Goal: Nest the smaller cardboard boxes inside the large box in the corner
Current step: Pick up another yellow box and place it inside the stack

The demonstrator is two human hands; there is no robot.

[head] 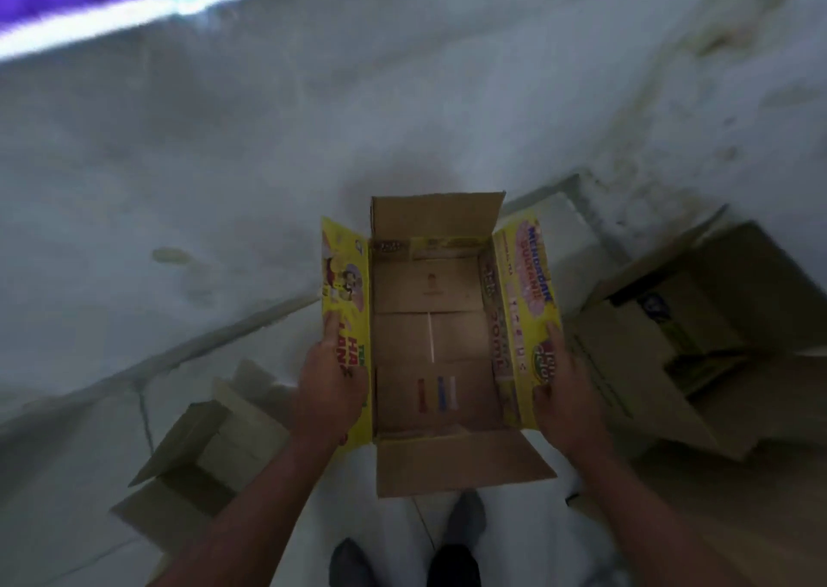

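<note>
I hold an open cardboard box with yellow printed flaps (429, 340) in front of me, above the floor. My left hand (333, 385) grips its left yellow flap. My right hand (566, 389) grips its right yellow flap. The box is empty inside, its plain brown end flaps folded outward. A large brown cardboard box (698, 335) lies on the floor at the right, by the wall. A smaller open brown box (206, 447) sits on the floor at the lower left.
A stained white wall (358, 116) fills the upper part of the view and meets the pale floor (67, 497) along a skirting line. My feet in dark shoes (465, 519) stand just below the held box. The picture is blurred by motion.
</note>
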